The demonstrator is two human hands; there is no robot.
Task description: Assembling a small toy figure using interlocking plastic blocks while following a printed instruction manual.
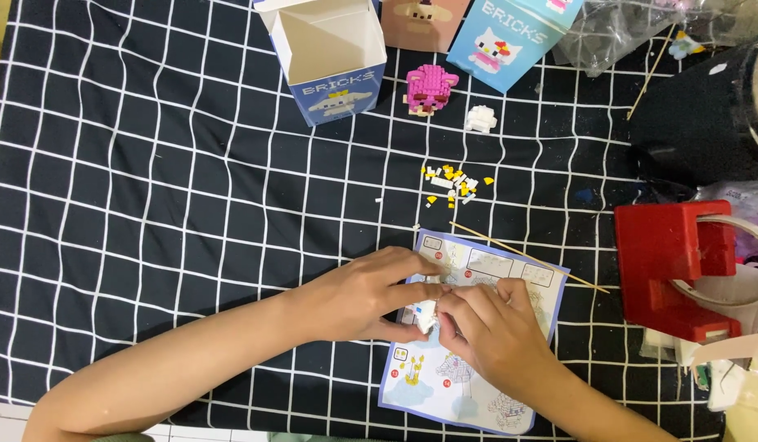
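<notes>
White brick piece (426, 313) pinched between left hand (364, 295), right hand (494, 331)

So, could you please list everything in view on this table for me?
cloth: one, black with white grid, covering the table
open box: one, blue and white, top centre
closed boxes: two, one blue, one brown, top
brick figure: one, pink, by the boxes
small build: one, white
loose bricks: many, white and yellow
instruction sheet: one, blue-edged
skewer: one, wooden
tape dispenser: one, red, right
left hand, right hand: together pinching a white piece
</notes>
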